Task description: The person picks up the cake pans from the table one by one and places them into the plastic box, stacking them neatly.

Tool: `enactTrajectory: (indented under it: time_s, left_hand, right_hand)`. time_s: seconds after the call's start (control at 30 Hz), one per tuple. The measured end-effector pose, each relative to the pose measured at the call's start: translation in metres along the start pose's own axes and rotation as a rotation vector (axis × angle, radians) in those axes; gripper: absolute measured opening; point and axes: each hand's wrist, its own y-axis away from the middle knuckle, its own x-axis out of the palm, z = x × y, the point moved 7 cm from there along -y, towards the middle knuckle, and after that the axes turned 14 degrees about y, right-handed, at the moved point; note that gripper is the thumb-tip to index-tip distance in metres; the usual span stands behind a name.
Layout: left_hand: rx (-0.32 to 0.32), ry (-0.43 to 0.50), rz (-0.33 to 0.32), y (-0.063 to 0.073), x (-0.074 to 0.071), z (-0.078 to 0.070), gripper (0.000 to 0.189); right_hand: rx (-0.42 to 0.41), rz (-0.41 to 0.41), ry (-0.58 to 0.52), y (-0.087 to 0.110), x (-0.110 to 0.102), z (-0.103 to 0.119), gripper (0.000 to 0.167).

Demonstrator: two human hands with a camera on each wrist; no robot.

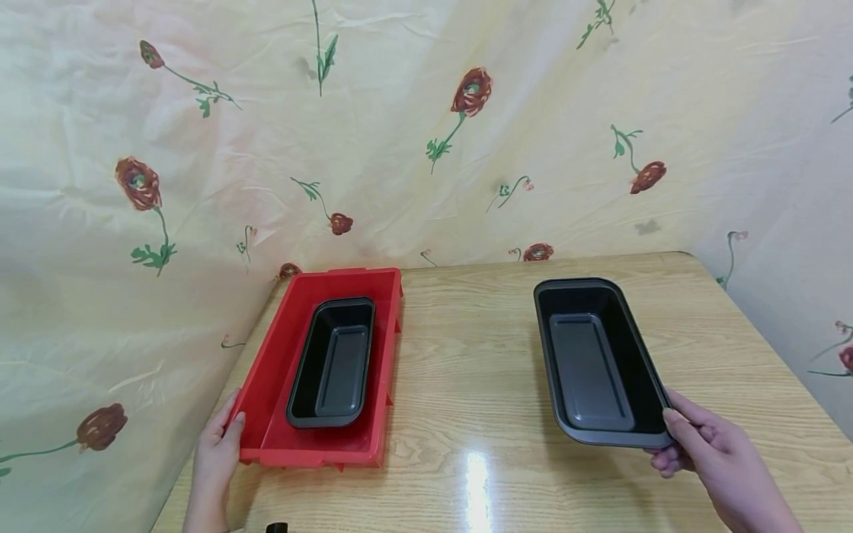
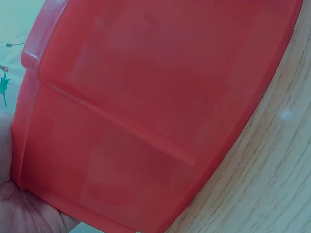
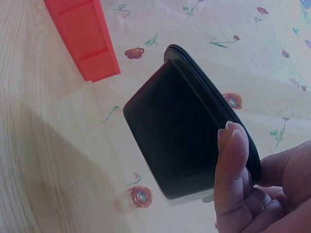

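My left hand (image 1: pixel 218 446) grips the near left corner of a red plastic tray (image 1: pixel 266 406). Inside that tray lies a dark loaf pan (image 1: pixel 343 370). The left wrist view shows the tray's outer wall (image 2: pixel 131 111) up close, with part of the left hand (image 2: pixel 29 211) at its edge. On the right, my right hand (image 1: pixel 716 451) pinches the near right corner of another dark loaf pan (image 1: pixel 589 370), thumb on the rim. That pan is held above the table; its outside (image 3: pixel 175 131) and a doubled rim line show in the right wrist view.
A wooden table (image 1: pixel 466 370) lies under everything and reflects a bright light near its front. Flowered cloth (image 1: pixel 400 133) hangs behind it and along both sides. A small black object (image 1: pixel 276 528) shows at the bottom edge of the head view.
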Motion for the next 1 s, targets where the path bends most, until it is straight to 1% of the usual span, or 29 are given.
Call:
enactTrajectory:
  time_s: [0.3, 0.53, 0.77, 0.83, 0.93, 1.0]
  left_hand:
    - [0.003, -0.004, -0.004, -0.0002, -0.0005, 0.0001, 0.057]
    - [0.026, 0.001, -0.016, 0.0007, -0.0002, -0.0018, 0.056]
    - [0.017, 0.002, -0.009, 0.0002, 0.0006, -0.0004, 0.056]
    - [0.019, 0.005, -0.005, 0.0000, 0.0008, -0.0007, 0.056]
    - [0.023, 0.005, -0.004, -0.0003, 0.0007, -0.0013, 0.056]
    - [0.024, 0.005, -0.006, -0.0004, 0.0006, -0.0015, 0.056]
  right_hand:
    - [0.018, -0.001, 0.009, -0.0008, 0.0011, 0.0007, 0.040]
    - [0.030, 0.001, 0.051, -0.0011, 0.0024, 0.0021, 0.037]
    - [0.020, 0.004, 0.059, -0.0023, 0.0051, 0.0026, 0.035]
    - [0.020, 0.004, 0.079, -0.0029, 0.0060, 0.0032, 0.041]
    - [0.026, 0.017, 0.104, -0.0036, 0.0075, 0.0047, 0.057]
    - [0.031, 0.029, 0.113, -0.0041, 0.0085, 0.0061, 0.061]
